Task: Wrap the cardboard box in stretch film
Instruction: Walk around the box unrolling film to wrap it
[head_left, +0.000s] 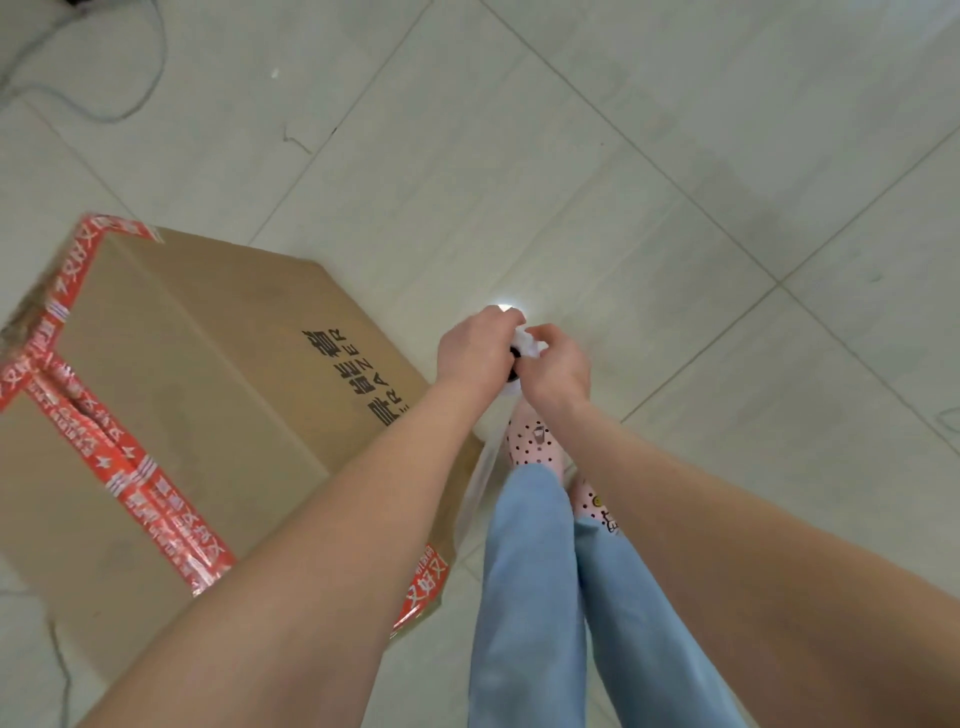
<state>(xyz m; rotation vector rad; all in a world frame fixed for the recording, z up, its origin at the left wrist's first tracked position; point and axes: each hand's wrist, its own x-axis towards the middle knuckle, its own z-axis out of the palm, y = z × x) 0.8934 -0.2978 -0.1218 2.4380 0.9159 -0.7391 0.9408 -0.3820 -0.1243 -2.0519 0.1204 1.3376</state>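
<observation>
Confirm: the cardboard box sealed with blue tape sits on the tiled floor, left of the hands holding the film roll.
The tape is red, not blue, as the head view shows. Otherwise right: the cardboard box sits on the tiled floor, left of the left hand and right hand holding the film roll.

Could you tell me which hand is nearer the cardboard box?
Left. The left hand is just beside the cardboard box; the right hand is farther out, across the stretch film.
</observation>
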